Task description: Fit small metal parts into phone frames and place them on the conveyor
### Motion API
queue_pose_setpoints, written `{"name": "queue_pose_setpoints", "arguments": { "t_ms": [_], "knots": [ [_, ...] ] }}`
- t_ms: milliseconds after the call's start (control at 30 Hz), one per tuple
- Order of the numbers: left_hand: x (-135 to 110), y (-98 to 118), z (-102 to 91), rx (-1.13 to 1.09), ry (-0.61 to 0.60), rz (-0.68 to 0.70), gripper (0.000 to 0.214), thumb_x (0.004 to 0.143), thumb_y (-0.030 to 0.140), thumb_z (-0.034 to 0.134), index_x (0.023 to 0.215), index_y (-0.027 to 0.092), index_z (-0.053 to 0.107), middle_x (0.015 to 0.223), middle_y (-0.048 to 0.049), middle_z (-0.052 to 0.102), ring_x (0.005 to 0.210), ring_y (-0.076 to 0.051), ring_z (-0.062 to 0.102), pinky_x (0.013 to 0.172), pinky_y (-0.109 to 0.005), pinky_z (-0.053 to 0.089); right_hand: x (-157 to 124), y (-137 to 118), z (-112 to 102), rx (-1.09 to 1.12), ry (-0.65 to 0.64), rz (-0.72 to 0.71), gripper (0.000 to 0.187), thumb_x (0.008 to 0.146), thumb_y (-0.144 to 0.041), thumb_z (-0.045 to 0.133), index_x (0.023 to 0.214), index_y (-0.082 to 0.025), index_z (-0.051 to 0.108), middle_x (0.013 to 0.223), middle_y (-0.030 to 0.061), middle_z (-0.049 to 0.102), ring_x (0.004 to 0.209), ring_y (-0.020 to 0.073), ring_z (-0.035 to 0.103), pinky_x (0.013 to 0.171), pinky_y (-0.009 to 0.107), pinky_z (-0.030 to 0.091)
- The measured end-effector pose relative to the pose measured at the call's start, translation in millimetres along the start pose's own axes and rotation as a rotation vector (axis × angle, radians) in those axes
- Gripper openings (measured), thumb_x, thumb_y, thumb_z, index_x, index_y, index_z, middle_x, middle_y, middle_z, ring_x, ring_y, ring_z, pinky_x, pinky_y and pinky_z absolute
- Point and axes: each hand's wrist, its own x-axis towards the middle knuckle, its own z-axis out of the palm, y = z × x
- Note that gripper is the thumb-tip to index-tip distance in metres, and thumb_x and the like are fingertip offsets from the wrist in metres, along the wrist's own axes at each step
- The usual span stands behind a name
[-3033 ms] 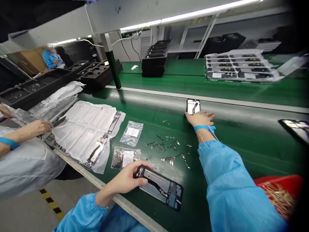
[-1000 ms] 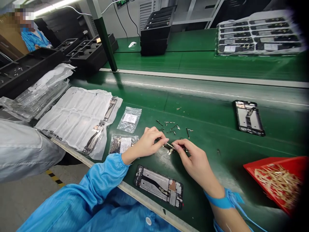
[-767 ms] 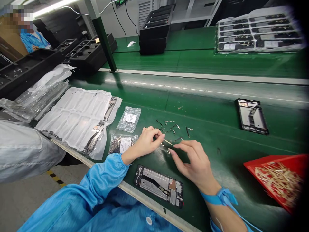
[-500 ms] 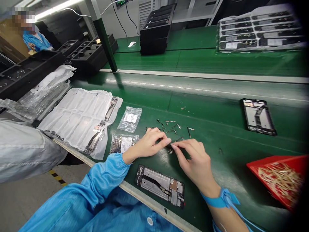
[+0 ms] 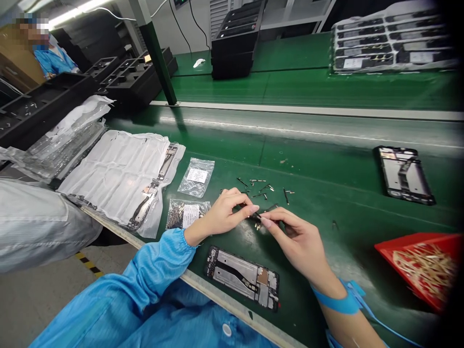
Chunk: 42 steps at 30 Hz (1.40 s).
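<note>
My left hand (image 5: 232, 211) is closed in a pinch on a small black strip (image 5: 257, 215), its kind too small to tell. My right hand (image 5: 299, 241) pinches at the strip's other end, fingertips close to the left ones. Around and beyond the fingertips lie several small black strips with metallic ends (image 5: 266, 187), loose on the green surface. Nearer my body, an opened phone frame (image 5: 242, 278) lies flat, a black ribbon cable along its middle. Left of my left hand is a clear bag of small parts (image 5: 177, 215) with a white label.
A labelled clear bag (image 5: 196, 177) and wrapped phone frames (image 5: 116, 179) lie left. Another phone frame (image 5: 405, 175) is at right, above a red bin (image 5: 389, 249) of thin pale pieces. Black trays (image 5: 235, 43) stand behind. A blue wrist strap (image 5: 335, 299) trails a cord.
My right hand has shifted slightly right, and the strip shows more between my fingertips. The phone frame at far right now sits farther right in view. The view itself has moved slightly.
</note>
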Motion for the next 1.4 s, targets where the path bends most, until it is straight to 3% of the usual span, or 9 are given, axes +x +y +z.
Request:
{"name": "queue_pose_setpoints", "arguments": {
  "t_ms": [200,367,467,600,733,933,1100,1267,1400],
  "knots": [
    [-8.1,11.6,14.9,-0.389,-0.123,0.122,0.047,0.107,0.025,0.055,0.152,0.022,0.064,0.16,-0.0084,0.062,0.15,-0.024,0.058,0.128,-0.043,0.046,1.2,-9.0,9.1,0.035,0.087,-0.019,0.02,0.102,-0.043,0.072,0.098,-0.024,0.076,0.093,0.0056,0.073,0.086,0.0209,0.068,0.073,0.034,0.056],
    [-22.8,33.5,37.6,-0.846,0.044,-0.162,0.047,0.107,0.047,0.063,0.14,0.016,0.073,0.146,-0.0155,0.072,0.138,-0.03,0.068,0.121,-0.046,0.053,-17.2,-35.4,15.5,-0.263,0.154,-0.205,0.007,0.105,-0.023,0.064,0.102,-0.025,0.07,0.095,0.0047,0.073,0.088,0.0208,0.068,0.077,0.037,0.055],
    [-36.0,37.8,37.7,-1.003,0.146,-0.339,0.053,0.106,0.054,0.063,0.137,0.012,0.073,0.119,-0.0166,0.081,0.103,-0.023,0.078,0.098,-0.039,0.062,-49.0,-43.3,-19.8,-0.572,0.348,-0.231,0.01,0.104,-0.019,0.064,0.109,-0.025,0.07,0.1,0.0068,0.074,0.093,0.0242,0.068,0.085,0.043,0.054],
    [-52.7,35.6,25.8,-0.9,-0.022,-0.433,0.053,0.1,0.049,0.075,0.138,0.012,0.069,0.095,-0.0091,0.082,0.072,-0.011,0.062,0.075,-0.026,0.051,-103.0,-38.4,-103.9,-1.047,0.783,-0.105,0.015,0.102,-0.024,0.069,0.116,-0.025,0.076,0.095,0.0118,0.072,0.091,0.0337,0.066,0.086,0.055,0.048],
    [-59.7,42.7,29.7,-0.82,-0.244,-0.474,0.047,0.092,0.055,0.08,0.107,0.011,0.075,0.081,-0.0077,0.08,0.062,-0.009,0.056,0.065,-0.024,0.045,-128.0,-38.8,-121.9,-1.222,0.671,-0.103,0.031,0.101,-0.022,0.07,0.131,-0.025,0.075,0.11,0.0181,0.07,0.104,0.0412,0.065,0.087,0.059,0.045],
    [-60.1,56.5,50.6,-0.758,-0.481,-0.513,0.037,0.086,0.047,0.08,0.093,0.011,0.08,0.07,-0.0058,0.075,0.058,-0.011,0.06,0.058,-0.022,0.045,-126.7,-67.6,-32.1,-0.949,0.132,-0.418,0.033,0.101,-0.012,0.069,0.13,-0.027,0.07,0.105,0.0056,0.077,0.096,0.0265,0.063,0.086,0.045,0.043],
    [-64.0,61.5,47.5,-0.589,-0.536,-0.433,0.025,0.093,0.03,0.065,0.098,0.012,0.082,0.07,-0.0041,0.075,0.062,-0.015,0.067,0.06,-0.023,0.051,-125.8,-64.4,-15.7,-0.98,0.058,-0.446,0.023,0.104,-0.008,0.065,0.125,-0.017,0.069,0.103,0.007,0.077,0.098,0.0252,0.058,0.083,0.042,0.039],
    [-66.5,68.4,42.2,-0.151,-0.497,-0.025,0.025,0.092,0.012,0.057,0.082,0.018,0.079,0.065,0.0005,0.072,0.055,-0.011,0.055,0.058,-0.025,0.039,-125.7,-59.6,-12.4,-0.938,0.021,-0.421,0.015,0.104,-0.01,0.064,0.117,-0.018,0.067,0.099,0.0061,0.074,0.097,0.0247,0.058,0.081,0.04,0.04],
    [-68.2,63.7,48.1,-0.165,-0.461,-0.051,0.024,0.098,0.019,0.06,0.099,0.018,0.084,0.079,-0.0034,0.081,0.065,-0.015,0.069,0.067,-0.026,0.049,-128.4,-45.4,-49.3,-0.959,0.132,-0.38,0.019,0.101,-0.015,0.071,0.118,-0.022,0.067,0.102,0.0066,0.074,0.097,0.0274,0.061,0.084,0.044,0.04]
  ]
}}
